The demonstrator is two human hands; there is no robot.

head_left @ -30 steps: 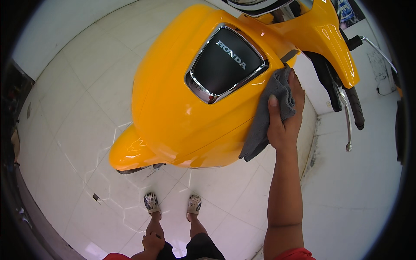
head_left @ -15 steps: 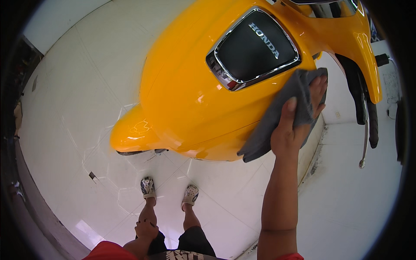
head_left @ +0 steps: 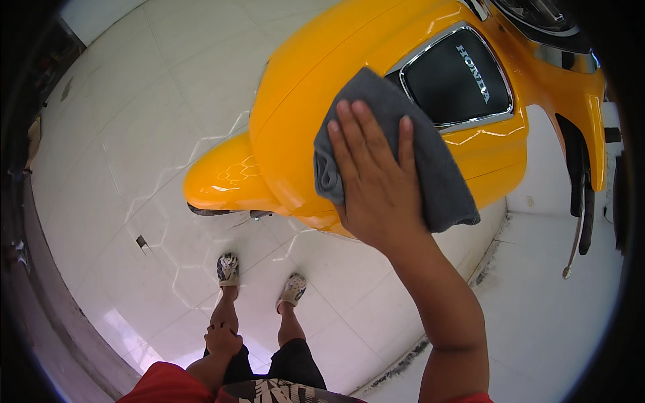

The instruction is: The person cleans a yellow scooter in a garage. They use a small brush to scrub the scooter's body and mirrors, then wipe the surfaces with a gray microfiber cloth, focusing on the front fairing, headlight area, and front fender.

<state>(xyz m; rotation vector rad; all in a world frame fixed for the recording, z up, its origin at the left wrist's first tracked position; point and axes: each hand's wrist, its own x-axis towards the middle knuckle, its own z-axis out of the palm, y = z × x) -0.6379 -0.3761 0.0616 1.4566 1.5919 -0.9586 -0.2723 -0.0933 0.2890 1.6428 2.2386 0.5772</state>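
Observation:
My right hand (head_left: 379, 178) lies spread on a dark grey cloth (head_left: 440, 178), palm down, pressing it against a glossy yellow scooter (head_left: 302, 80). The fingers are stretched out and apart; the thumb is tucked out of sight. The cloth covers part of the front panel and the lower-left edge of a black, chrome-framed panel (head_left: 457, 77). A rolled fold of cloth shows left of the fingers. Down by my legs, my left hand (head_left: 223, 340) rests on my left leg (head_left: 226, 312) near the knee, its fingers bent over it.
The scooter's front fender (head_left: 225, 178) sticks out to the left, above pale floor tiles (head_left: 181, 101). A brake lever (head_left: 572, 252) and dark handgrip hang at the right. My clogs (head_left: 228, 269) stand below the scooter. A white wall (head_left: 537, 302) rises at the right.
My right hand and the cloth have moved left across the yellow panel. The fingers now point up the panel and are spread wider. The scooter sits further right in view; my left hand stays on my leg.

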